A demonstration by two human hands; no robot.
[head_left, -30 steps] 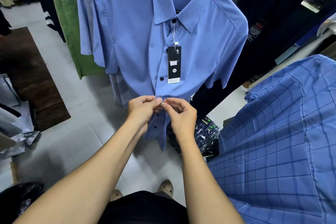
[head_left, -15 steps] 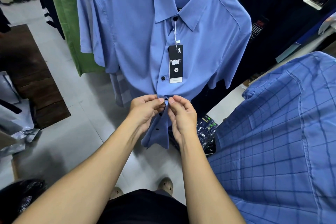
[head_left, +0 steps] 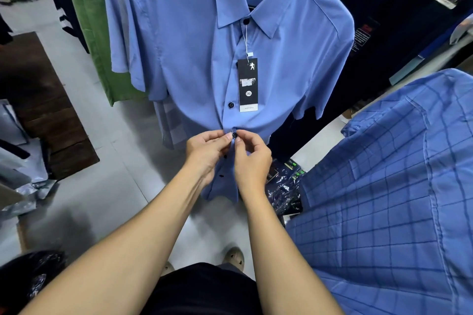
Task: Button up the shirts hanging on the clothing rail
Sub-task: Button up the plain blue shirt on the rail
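A: What is sitting nearest the camera?

B: Two bare forearms are reaching forward. The left hand (head_left: 207, 151) and right hand (head_left: 252, 161) are meeting fingertip to fingertip, and each is pinching the front edge of the plain blue shirt (head_left: 184, 59) between curled thumb and forefinger. That shirt is hanging straight ahead, facing the viewer.

A: What is changing?

B: Half a second ago the fingers were covering the button (head_left: 234, 135), and the loose lower flap was swinging left. Now the dark button is showing between the fingertips and the flap is hanging straighter. It is probably passing through its hole, or is just through.

A: And the counts?

B: Two hands. Five dark buttons are showing: this one, two lower buttons (head_left: 225, 156), a middle button (head_left: 231, 105) and a collar button (head_left: 246, 21). I cannot tell whether the lower two are fastened. One hang tag (head_left: 247, 84) is dangling. There are three blue shirts: this one, a checked shirt (head_left: 384, 186) close on the right and a paler shirt (head_left: 115, 33) behind. One green garment (head_left: 84, 20) is hanging farther left.
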